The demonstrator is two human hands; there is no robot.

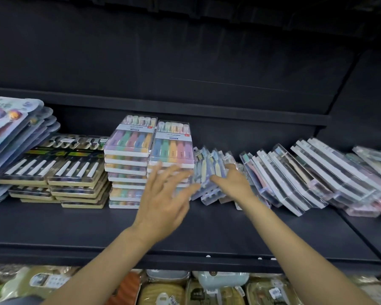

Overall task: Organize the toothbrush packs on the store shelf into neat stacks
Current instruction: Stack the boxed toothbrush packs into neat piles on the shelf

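Observation:
Two neat stacks of pastel toothbrush packs (150, 159) stand side by side on the dark shelf (75, 225). Right of them lies a small loose pile of clear packs with blue and yellow brushes (209, 170). My right hand (233, 183) grips this pile from its right side, thumb over the top. My left hand (165, 201), blurred and with fingers spread, reaches toward the pile's left edge in front of the right pastel stack. Further right, several clear packs (295, 177) lean over one another in a slanted row.
Flat black-and-gold packs (59, 172) are stacked left of the pastel stacks, and blister cards (11, 133) lean at the far left. A lower shelf holds wrapped goods (163, 291). An upright divider (343, 89) closes the bay at the right.

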